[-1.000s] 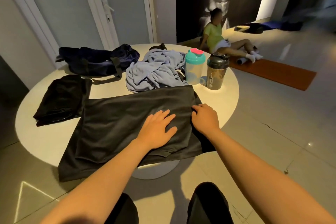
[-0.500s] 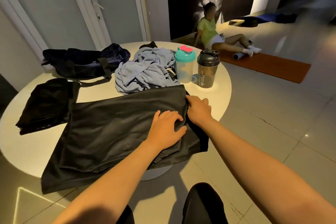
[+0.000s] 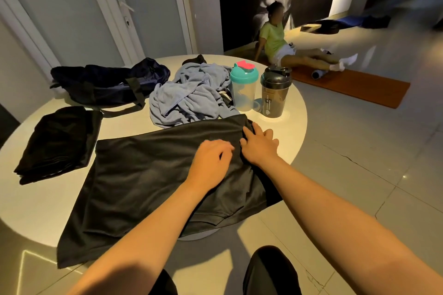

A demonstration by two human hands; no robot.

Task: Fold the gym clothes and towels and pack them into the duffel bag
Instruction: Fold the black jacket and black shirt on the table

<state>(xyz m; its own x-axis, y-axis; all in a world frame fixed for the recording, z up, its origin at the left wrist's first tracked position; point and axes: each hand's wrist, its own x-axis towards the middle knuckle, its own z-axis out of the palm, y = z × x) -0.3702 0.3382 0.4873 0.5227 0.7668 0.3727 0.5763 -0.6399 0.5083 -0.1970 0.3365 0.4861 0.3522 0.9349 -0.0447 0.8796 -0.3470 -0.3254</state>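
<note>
A large black garment [image 3: 148, 175] lies spread flat on the round white table [image 3: 294, 124], its near edge hanging over the rim. My left hand [image 3: 211, 163] sits on the garment's right part, fingers curled into the cloth. Just to its right, my right hand [image 3: 260, 148] presses on the garment's bunched right edge with fingers fairly straight, the tips reaching onto the bare table. A crumpled blue towel [image 3: 189, 98] lies behind the garment. The navy duffel bag [image 3: 107, 81] sits at the back left. A folded black garment [image 3: 60, 141] rests at the left.
A teal-lidded shaker [image 3: 243, 88] and a dark shaker [image 3: 275, 93] stand at the table's back right, close to my right hand. A person [image 3: 275, 40] sits on an orange mat [image 3: 354, 86] on the tiled floor beyond. Doors line the left wall.
Both hands slid toward the garment's far right corner and drew together. The left hand's fingers went from flat to curled; the cloth bunched at the right edge.
</note>
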